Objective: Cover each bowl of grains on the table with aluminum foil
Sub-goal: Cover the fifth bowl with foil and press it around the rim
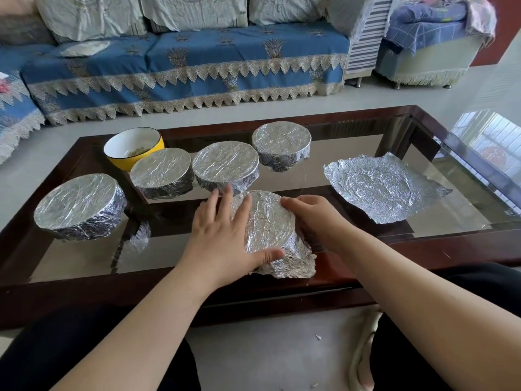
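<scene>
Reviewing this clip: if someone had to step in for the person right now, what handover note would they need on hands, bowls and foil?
Left hand: fingers spread flat on top of the near foil-covered bowl, thumb against its front edge.
Right hand: pressing the foil against that bowl's right side.
Done: four other bowls look fully wrapped: far left, two in the middle, one at the back.
In progress: the near bowl's foil hangs loose at the front right.
Left: the yellow bowl at the back left is uncovered, with grains inside. A crumpled spare foil sheet lies flat on the glass table to the right, likely for it.
</scene>
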